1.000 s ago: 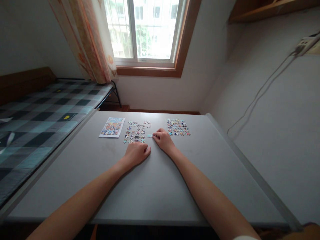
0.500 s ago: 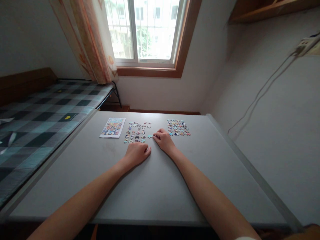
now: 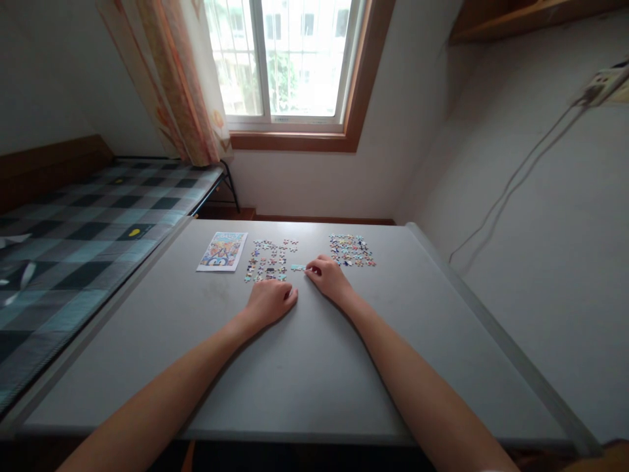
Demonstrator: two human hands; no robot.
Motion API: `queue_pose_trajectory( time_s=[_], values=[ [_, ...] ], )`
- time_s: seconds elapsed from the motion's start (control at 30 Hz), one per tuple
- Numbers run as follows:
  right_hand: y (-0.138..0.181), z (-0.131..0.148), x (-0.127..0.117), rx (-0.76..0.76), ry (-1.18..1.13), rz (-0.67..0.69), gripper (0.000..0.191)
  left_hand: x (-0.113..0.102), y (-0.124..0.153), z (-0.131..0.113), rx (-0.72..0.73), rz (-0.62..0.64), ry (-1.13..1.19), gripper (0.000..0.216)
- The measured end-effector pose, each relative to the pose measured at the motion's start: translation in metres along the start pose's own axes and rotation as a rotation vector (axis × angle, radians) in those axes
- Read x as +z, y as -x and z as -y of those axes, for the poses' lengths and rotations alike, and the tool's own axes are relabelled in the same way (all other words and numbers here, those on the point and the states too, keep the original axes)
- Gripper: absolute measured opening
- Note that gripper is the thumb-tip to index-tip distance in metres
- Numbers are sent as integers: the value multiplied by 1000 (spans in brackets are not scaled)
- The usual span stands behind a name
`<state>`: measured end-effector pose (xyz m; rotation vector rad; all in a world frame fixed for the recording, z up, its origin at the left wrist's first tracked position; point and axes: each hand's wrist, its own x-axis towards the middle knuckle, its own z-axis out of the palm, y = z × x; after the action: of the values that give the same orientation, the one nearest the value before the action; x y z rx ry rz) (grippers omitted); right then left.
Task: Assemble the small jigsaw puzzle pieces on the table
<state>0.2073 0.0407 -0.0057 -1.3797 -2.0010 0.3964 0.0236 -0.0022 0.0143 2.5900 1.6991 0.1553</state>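
Observation:
My right hand (image 3: 327,274) is on the table with thumb and fingertips pinched at the right end of a short strip of joined light-green jigsaw pieces (image 3: 297,267). The fingertips partly cover that end. My left hand (image 3: 268,298) rests closed on the table, its fingers curled under and its thumb pointing right. It lies just below a group of loose jigsaw pieces (image 3: 270,261) set out in rows. A second, denser group of jigsaw pieces (image 3: 351,249) lies beyond my right hand, to the right.
A colourful picture sheet (image 3: 223,252) lies flat to the left of the pieces on the grey table (image 3: 295,367). A bed with a checked cover (image 3: 122,210) stands along the left side. A cable (image 3: 511,183) hangs down the right wall, and a window is ahead.
My right hand has shifted slightly to the right, and more of the light-green strip shows at its fingertips. My left hand has stayed in place.

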Motion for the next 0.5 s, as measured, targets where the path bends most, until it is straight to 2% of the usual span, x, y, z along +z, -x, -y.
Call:
queue_pose_trajectory(
  time_s=[0.17,0.5],
  values=[
    [4,-2,-16,25,65,114,11,-1,0,-1,-5,16,6,47],
    [3,-6,-14,57,-18,121,13,0,0,1,6,15,4,49]
  ],
)
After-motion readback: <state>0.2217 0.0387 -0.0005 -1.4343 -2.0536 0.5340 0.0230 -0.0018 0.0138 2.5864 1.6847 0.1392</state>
